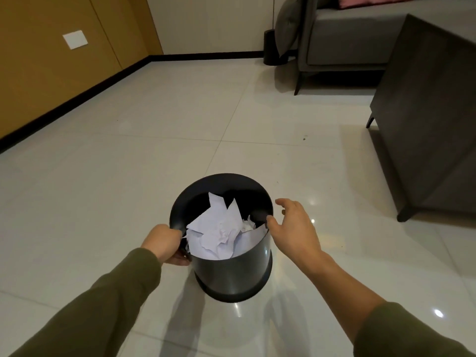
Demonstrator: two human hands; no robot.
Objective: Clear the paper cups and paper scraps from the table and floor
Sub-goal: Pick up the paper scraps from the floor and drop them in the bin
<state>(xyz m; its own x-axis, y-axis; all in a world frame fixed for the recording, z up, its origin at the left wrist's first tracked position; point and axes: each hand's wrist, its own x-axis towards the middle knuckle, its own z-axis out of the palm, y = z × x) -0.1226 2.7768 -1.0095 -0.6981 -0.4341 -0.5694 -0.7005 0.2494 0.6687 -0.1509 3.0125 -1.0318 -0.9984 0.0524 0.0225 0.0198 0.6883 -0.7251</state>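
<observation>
- A black round bin [233, 274] stood on the pale tiled floor [128, 163], between the two hands and just ahead of the person.
- The left hand [164, 244] was curled around the bin's near-left rim, the fingers folded over the edge and the thumb side against the outer wall, so it gripped the bin itself.
- The right hand [292, 225] was at the bin's right rim with its fingers spread and loosely bent; the thumb touched or nearly touched the edge, and I could not tell whether it truly gripped. Nothing lay in its palm.
- Crumpled white paper scraps [219, 230] filled the bin, just inward of both hands, heaped to about rim height on the near side, with one torn sheet pointing up toward the far wall.
- No cup could be made out among the paper; what lay beneath it was hidden.
- Both forearms wore olive-green sleeves [108, 300], the right one pushed back further from the wrist.
- Beyond the right hand, well apart from it, stood a dark cabinet [425, 112] on slim legs, and farther off a grey sofa [342, 42].
- Far ahead of the left hand ran a wood-panelled wall [51, 73] with a black skirting.
- A small dark speck [304, 137] lay on the tiles well ahead of the right hand.
</observation>
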